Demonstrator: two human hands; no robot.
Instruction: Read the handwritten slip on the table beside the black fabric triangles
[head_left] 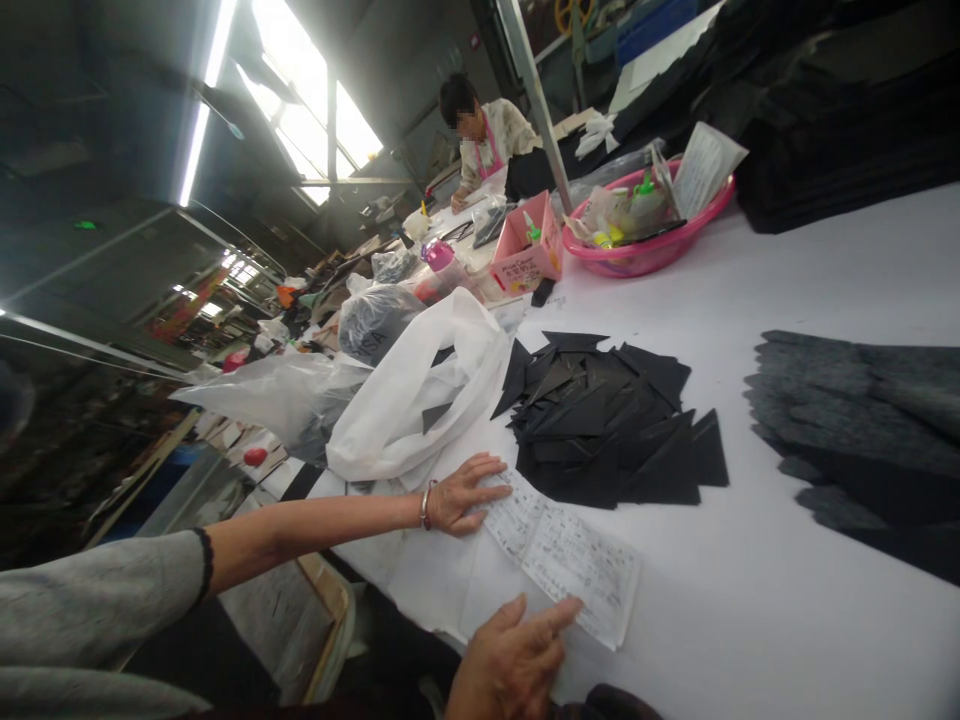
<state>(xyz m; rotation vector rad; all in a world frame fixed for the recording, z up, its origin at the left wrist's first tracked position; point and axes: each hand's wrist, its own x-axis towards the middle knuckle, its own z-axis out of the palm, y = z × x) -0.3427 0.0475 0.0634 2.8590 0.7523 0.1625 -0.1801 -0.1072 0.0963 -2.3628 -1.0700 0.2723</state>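
An open notebook covered in handwriting lies on the white table. My left hand, with a bracelet at the wrist, rests flat with fingers spread on the notebook's left edge. Near its lower edge is my right hand, index finger stretched out onto the page and the other fingers curled, holding nothing visible. Just beyond the notebook lies a heap of black triangular pieces. A white plastic bag sits beside the heap, to the left.
Stacked dark grey and black fabric pieces lie at the right. Farther back stand a pink basin with bottles and a pink box. A metal post rises behind them. Another person leans over a table beyond.
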